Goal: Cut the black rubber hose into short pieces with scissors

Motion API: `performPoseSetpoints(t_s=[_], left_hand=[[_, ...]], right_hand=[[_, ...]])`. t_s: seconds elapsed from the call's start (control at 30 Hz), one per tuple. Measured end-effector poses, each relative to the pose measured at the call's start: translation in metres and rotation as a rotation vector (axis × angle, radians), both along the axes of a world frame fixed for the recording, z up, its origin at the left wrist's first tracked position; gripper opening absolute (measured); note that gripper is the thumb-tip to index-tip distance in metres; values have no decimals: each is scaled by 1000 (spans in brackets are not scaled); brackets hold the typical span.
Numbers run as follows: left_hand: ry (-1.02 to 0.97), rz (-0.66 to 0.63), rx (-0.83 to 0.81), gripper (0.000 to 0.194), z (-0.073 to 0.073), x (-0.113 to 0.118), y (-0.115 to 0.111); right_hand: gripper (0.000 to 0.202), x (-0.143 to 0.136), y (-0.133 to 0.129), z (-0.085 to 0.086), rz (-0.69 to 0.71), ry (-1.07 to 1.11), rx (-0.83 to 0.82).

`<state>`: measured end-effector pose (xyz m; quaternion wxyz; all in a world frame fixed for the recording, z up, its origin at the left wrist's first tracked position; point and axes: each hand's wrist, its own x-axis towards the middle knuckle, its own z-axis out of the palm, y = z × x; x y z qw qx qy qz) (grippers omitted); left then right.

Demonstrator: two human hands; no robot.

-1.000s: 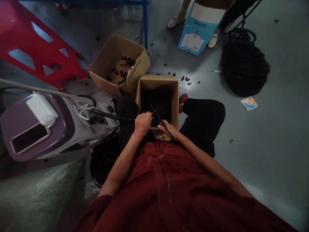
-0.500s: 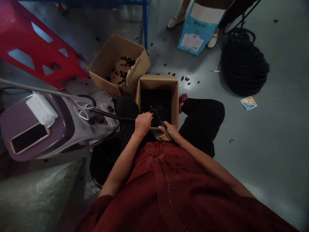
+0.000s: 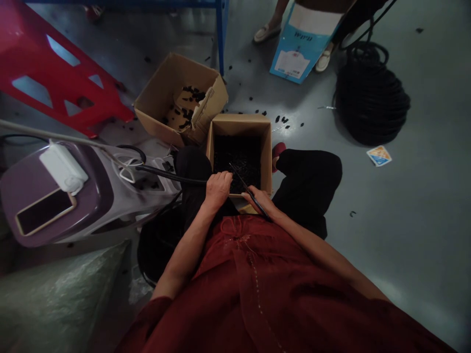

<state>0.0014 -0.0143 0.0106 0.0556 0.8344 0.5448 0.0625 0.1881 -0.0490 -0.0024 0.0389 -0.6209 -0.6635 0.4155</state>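
Observation:
My left hand [image 3: 218, 187] is closed round the end of a black tube [image 3: 171, 175], which comes in from the left across my thigh. In my right hand [image 3: 259, 198] are dark scissors [image 3: 241, 180], their long narrow blades pointing up and left, near the fingertips of my left hand. Both hands are over the near edge of a cardboard box [image 3: 266, 157] between my knees. Many small black cut pieces [image 3: 237, 164] lie inside this box. How far the blades are parted cannot be made out.
A second cardboard box [image 3: 152, 110] with a few black pieces stands beyond, to the left. A purple-topped stool [image 3: 88, 196] bears a phone [image 3: 44, 212] and a white device [image 3: 63, 167]. A red stool [image 3: 106, 100], a black coil [image 3: 371, 93] and a person's shoes [image 3: 267, 32] are around.
Hardly anything differs. The scissor blades appear slightly shifted and closer together, while both hands keep their places and the tube stays in my left hand.

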Motion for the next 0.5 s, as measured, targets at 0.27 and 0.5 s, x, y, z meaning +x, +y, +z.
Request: performPoseSetpoints(t_s=[0.27,0.5], left_hand=[[40,-37,-30,24,3,-1,0],[20,-59,-41,22,2,-1,-1]], right_hand=[[29,-1,7,1,15,4,-80],[29,0,11,-1,6,50,-105]])
